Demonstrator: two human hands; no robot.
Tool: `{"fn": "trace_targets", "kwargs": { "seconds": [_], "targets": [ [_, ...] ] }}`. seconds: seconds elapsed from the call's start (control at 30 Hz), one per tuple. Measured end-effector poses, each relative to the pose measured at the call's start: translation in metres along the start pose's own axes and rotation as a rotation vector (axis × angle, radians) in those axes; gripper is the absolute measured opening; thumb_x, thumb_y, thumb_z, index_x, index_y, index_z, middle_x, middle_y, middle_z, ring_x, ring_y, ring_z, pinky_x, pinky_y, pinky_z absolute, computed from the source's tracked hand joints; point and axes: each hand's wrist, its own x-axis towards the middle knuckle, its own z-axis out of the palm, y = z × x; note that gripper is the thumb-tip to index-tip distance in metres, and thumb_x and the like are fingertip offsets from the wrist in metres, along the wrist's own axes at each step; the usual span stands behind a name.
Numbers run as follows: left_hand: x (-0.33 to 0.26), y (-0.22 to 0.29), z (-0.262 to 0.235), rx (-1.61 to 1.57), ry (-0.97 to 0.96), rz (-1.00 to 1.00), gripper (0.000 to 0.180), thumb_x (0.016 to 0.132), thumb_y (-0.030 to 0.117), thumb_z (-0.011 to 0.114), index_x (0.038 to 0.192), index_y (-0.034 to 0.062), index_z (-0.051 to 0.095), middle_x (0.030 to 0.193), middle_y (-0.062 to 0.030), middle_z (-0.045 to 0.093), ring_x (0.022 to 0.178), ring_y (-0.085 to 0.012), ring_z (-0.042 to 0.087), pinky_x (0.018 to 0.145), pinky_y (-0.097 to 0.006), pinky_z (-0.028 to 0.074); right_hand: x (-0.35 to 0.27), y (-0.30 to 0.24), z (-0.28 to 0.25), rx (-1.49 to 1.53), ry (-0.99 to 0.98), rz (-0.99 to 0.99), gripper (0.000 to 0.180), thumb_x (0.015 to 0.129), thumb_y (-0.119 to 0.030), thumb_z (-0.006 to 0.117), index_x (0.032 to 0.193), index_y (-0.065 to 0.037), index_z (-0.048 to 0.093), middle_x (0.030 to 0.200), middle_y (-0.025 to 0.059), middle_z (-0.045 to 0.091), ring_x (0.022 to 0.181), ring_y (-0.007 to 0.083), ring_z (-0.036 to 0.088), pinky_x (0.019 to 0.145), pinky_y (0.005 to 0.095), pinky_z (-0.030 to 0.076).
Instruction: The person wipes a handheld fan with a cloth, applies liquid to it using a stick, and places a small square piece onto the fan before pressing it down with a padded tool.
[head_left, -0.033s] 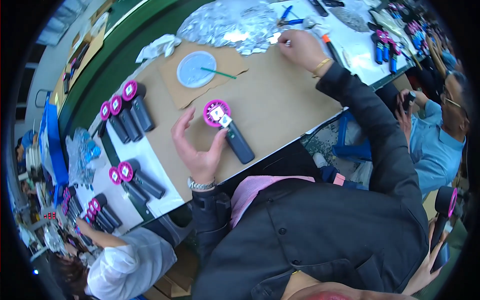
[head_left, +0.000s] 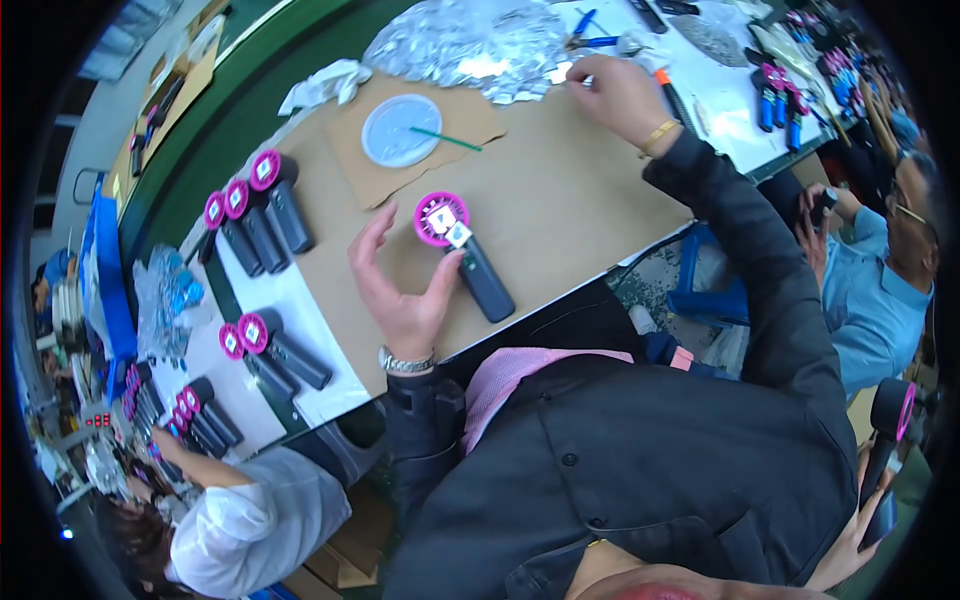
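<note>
A handheld fan with a pink round head and dark grey handle point(head_left: 486, 285) lies on the brown cardboard sheet point(head_left: 560, 200) in front of me. White square pieces sit on its head and at its neck. My left hand point(head_left: 405, 300) is open beside it, fingers spread and the thumb tip at the fan's neck. At the near edge of a heap of small silvery pieces point(head_left: 465, 45), my right hand point(head_left: 622, 100) has its fingers pinched together; whatever is between them is too small to make out. Left of the heap, a round translucent lid point(head_left: 395, 125) carries a thin green stick point(head_left: 447, 138).
More fans point(head_left: 290, 220) stand in groups at the left. Blue-handled pliers point(head_left: 595, 42) and an orange-tipped tool point(head_left: 672, 90) lie at the back right. Co-workers sit near both sides: a white sleeve point(head_left: 240, 510) at lower left, a blue shirt point(head_left: 870, 270) at right.
The whole view has shifted slightly, so the table's things appear a little further right and up. Both hands keep almost the same pose and place over the table.
</note>
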Motion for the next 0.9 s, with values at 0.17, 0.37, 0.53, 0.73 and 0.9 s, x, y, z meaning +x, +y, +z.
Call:
{"fn": "trace_targets", "kwargs": {
  "seconds": [0.17,0.37,0.53,0.73,0.9],
  "targets": [
    [-0.002,-0.004,0.000,0.009,-0.047,-0.008,0.093,0.070,0.024,0.099,0.148,0.0039,0.051,0.141,-0.0143,0.060,0.130,-0.0337,0.054,0.111,-0.045,0.041,-0.022,-0.082,-0.039,0.633,-0.115,-0.285,0.014,0.098,-0.013,0.074,0.107,-0.003,0.078,0.093,0.0099,0.075,0.080,0.0190,0.069,0.072,0.0279,0.053],
    [0.000,0.002,-0.001,0.075,-0.123,0.004,0.097,0.071,0.024,0.098,0.152,0.0057,0.049,0.146,-0.0134,0.056,0.136,-0.0338,0.049,0.116,-0.047,0.035,-0.010,-0.138,-0.023,0.757,-0.304,-0.395,0.014,0.098,-0.012,0.073,0.107,-0.002,0.075,0.094,0.0105,0.074,0.081,0.0212,0.070,0.073,0.0312,0.055],
    [-0.002,0.001,0.001,0.059,-0.148,-0.026,0.093,0.073,0.024,0.094,0.153,0.0079,0.049,0.147,-0.0121,0.056,0.138,-0.0319,0.046,0.117,-0.047,0.030,0.005,-0.157,-0.016,0.726,-0.465,-0.390,0.015,0.098,-0.012,0.073,0.106,0.000,0.073,0.093,0.0121,0.074,0.082,0.0232,0.070,0.075,0.0347,0.056],
    [0.002,0.006,-0.003,0.080,-0.186,-0.027,0.086,0.076,0.017,0.085,0.153,0.0091,0.049,0.145,-0.0107,0.057,0.139,-0.0301,0.045,0.118,-0.047,0.024,0.012,-0.163,-0.006,0.669,-0.536,-0.401,0.017,0.098,-0.013,0.072,0.106,0.002,0.073,0.093,0.0145,0.074,0.082,0.0249,0.070,0.076,0.0363,0.056],
    [0.003,0.004,-0.003,0.088,-0.185,-0.025,0.084,0.075,0.014,0.082,0.152,0.0080,0.049,0.145,-0.0097,0.059,0.139,-0.0291,0.046,0.119,-0.046,0.023,0.009,-0.164,0.000,0.659,-0.532,-0.415,0.016,0.097,-0.012,0.071,0.105,0.002,0.073,0.092,0.0152,0.073,0.083,0.0278,0.070,0.077,0.0373,0.056]
  ]
}}
